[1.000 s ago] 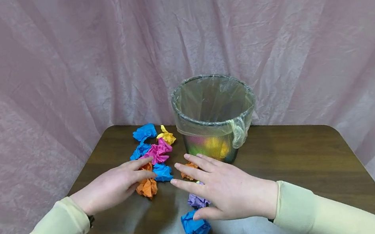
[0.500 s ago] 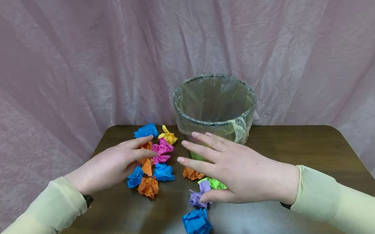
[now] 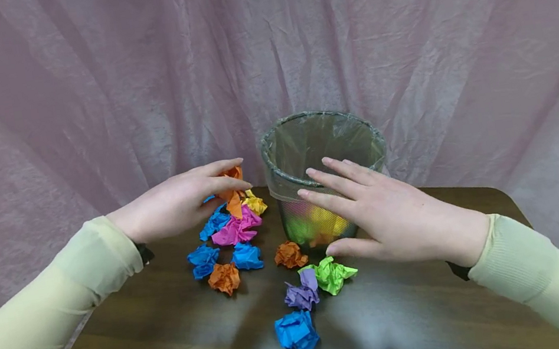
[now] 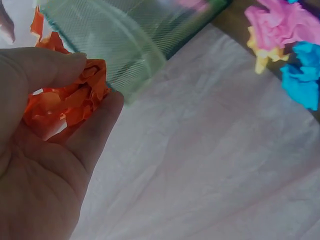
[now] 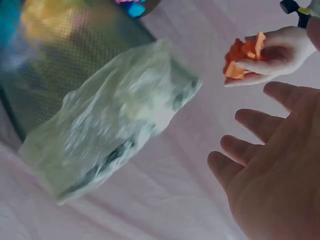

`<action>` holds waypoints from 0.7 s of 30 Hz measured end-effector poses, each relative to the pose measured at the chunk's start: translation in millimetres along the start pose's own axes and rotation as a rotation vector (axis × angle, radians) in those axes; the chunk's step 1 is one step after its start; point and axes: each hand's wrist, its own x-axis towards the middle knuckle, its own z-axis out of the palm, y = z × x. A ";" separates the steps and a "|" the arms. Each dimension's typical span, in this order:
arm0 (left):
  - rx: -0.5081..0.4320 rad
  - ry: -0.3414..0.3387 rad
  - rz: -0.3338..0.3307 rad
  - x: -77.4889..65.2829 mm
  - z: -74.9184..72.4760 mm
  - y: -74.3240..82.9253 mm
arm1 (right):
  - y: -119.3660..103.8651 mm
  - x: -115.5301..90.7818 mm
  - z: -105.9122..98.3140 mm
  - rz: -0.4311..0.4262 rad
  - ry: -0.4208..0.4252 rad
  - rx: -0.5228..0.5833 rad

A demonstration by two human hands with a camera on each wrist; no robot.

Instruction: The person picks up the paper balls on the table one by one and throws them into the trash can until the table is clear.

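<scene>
My left hand [image 3: 181,200] pinches a crumpled orange paper ball [image 3: 233,196] between thumb and fingers, raised over the pile left of the mesh wastebasket [image 3: 311,211]. In the left wrist view the orange paper [image 4: 75,97] shows between thumb and fingertips. My right hand [image 3: 381,214] hovers in front of the wastebasket with its fingers spread and holds nothing. The right wrist view shows those straight fingers [image 5: 252,125] apart from the basket's bag-covered rim [image 5: 115,125]. A clear plastic bag lines the basket, and coloured paper shows through its mesh.
Left of the basket lie pink [image 3: 237,226], yellow [image 3: 255,203], orange [image 3: 224,279] and several blue paper balls [image 3: 247,256]. In front of it are orange [image 3: 289,255], green [image 3: 331,275], purple [image 3: 302,291] and blue [image 3: 297,332] ones. A pink curtain [image 3: 188,62] hangs behind the table.
My left hand has lifted the orange paper ball up from the pile and toward the basket. One blue ball has shifted toward the front left. My right hand has moved up and right.
</scene>
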 end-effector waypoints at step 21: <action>-0.056 0.000 0.020 112.4 -13.7 16.4 | 58.0 -28.5 -15.3 0.255 -0.020 0.078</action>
